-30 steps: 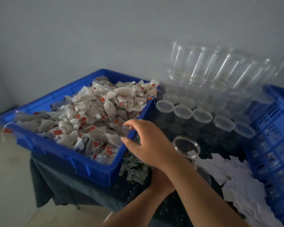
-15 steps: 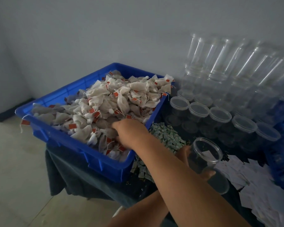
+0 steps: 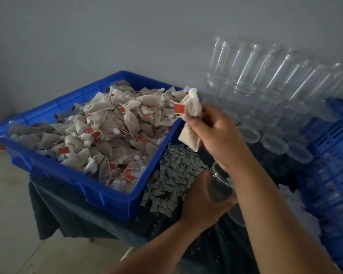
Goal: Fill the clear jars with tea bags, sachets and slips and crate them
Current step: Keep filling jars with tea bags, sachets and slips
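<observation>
the job looks like it is only near its start. the right hand [image 3: 216, 133] is closed round a small bunch of tea bags [image 3: 192, 109], held up just past the right edge of the blue tub [image 3: 87, 186], which is heaped with more bags. below it the left hand [image 3: 196, 202] grips a clear jar [image 3: 221, 184]. the right arm half hides the jar, so i cannot tell what is in it. i think the bags go in next, then the sachets [image 3: 172, 175] piled beside the tub and the white slips [image 3: 307, 220] on the right. lots of empty jars [image 3: 265, 86] wait by the far wall. i cannot tell if any jars are in the blue crate [image 3: 333, 165] on the right.
</observation>
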Motion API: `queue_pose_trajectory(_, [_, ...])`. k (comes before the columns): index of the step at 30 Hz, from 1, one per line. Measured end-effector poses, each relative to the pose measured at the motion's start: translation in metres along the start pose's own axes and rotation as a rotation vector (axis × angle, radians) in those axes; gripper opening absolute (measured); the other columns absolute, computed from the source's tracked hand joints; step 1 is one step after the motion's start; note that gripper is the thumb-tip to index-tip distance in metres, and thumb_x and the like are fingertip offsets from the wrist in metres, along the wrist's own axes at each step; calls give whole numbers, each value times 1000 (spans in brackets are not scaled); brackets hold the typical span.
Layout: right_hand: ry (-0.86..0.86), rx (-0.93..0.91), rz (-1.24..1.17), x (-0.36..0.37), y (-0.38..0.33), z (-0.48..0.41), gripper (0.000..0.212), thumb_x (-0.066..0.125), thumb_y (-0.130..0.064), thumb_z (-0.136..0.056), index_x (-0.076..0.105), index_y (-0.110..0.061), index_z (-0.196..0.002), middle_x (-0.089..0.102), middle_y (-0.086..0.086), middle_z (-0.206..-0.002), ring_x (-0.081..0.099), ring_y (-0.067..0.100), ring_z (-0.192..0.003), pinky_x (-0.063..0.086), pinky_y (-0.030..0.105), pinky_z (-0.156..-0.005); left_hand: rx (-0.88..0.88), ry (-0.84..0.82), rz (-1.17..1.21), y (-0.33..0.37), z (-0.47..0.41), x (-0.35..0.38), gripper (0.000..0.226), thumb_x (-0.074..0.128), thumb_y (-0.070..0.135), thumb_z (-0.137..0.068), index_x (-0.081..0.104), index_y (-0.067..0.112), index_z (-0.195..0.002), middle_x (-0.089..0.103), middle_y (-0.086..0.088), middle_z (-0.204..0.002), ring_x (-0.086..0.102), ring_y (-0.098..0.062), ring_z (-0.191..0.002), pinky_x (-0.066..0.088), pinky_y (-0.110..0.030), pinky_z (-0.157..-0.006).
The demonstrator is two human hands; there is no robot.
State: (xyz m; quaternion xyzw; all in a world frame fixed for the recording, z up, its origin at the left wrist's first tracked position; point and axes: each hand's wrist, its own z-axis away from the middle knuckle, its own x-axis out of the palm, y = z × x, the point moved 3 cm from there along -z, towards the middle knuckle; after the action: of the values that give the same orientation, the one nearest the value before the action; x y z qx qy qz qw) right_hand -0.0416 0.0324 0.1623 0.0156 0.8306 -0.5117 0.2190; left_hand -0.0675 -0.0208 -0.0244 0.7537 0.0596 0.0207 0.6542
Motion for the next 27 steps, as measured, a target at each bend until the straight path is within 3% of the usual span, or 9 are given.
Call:
queue_pose_trajectory(3, [105, 17, 116, -53, 3, 21, 12, 70, -46, -95, 70, -49, -107, 77, -19, -105, 74, 1, -95, 59, 17, -76, 30, 13, -25, -6, -3, 8, 75, 95, 57, -69, 54, 46, -130, 69, 23, -123, 69, -1, -112, 63, -38, -91])
queue_pose_trajectory(7, [189, 97, 404, -92, 37, 51, 19, 74, -18, -102, 69, -36, -107, 74, -18, -94, 69, -8, -93, 54, 11, -72, 94, 37, -7, -9, -5, 9, 70, 96, 55, -70, 55, 47, -126, 71, 22, -121, 72, -2, -108, 63, -28, -84])
queue_pose_trajectory(9, [146, 152, 501, -96, 54, 70, 18, 75, -17, -100, 69, -32, -109, 72, -21, -94, 68, -7, -92, 55, 14, -74, 106, 50, -14, -6, -3, 9, 69, 96, 55, -70, 56, 47, -125, 71, 21, -120, 72, -4, -107, 64, -29, -83])
queue_pose_trajectory(13, [76, 201, 466, -92, 72, 93, 13, 77, -32, -99, 69, -40, -104, 73, -28, -96, 70, -4, -92, 54, 12, -73, 142, 72, -58, -3, -4, 11, 71, 96, 56, -69, 54, 48, -127, 69, 21, -121, 71, -6, -107, 63, -30, -81])
queue_pose_trajectory(17, [41, 279, 377, -88, 75, 97, 10, 71, -48, -101, 72, -42, -109, 77, -22, -100, 73, -2, -93, 57, 21, -76, 134, 38, -122, -8, -2, 13, 79, 94, 61, -68, 52, 45, -133, 66, 21, -126, 67, -7, -117, 61, -35, -92])
queue_pose_trajectory(19, [66, 281, 382, -92, 71, 96, 14, 67, -53, -102, 73, -42, -108, 77, -23, -99, 72, -2, -90, 52, 19, -72, 115, 26, -127, -11, -1, 13, 86, 94, 63, -67, 50, 45, -138, 64, 21, -130, 64, -6, -122, 60, -35, -96])
queue_pose_trajectory(23, [-20, 339, 587, -103, 66, 91, 11, 70, -49, -99, 73, -39, -98, 73, -29, -92, 67, -7, -87, 46, 21, -64, 142, 40, -117, -7, -2, 11, 78, 95, 59, -66, 52, 48, -130, 66, 23, -122, 69, -5, -110, 63, -32, -84])
queue_pose_trajectory(25, [-98, 371, 656, -104, 65, 89, 3, 71, -41, -101, 70, -43, -103, 71, -32, -95, 65, -10, -87, 43, 17, -63, 130, 35, -115, -7, -2, 11, 75, 95, 58, -66, 54, 44, -127, 67, 20, -117, 70, -7, -105, 63, -34, -82])
queue_pose_trajectory(27, [-150, 388, 701, -105, 63, 91, 20, 69, -30, -101, 65, -45, -112, 72, -26, -95, 65, -9, -85, 43, 16, -64, 129, 30, -126, -9, -3, 12, 75, 95, 59, -66, 55, 41, -127, 67, 18, -117, 70, -7, -106, 63, -37, -84])
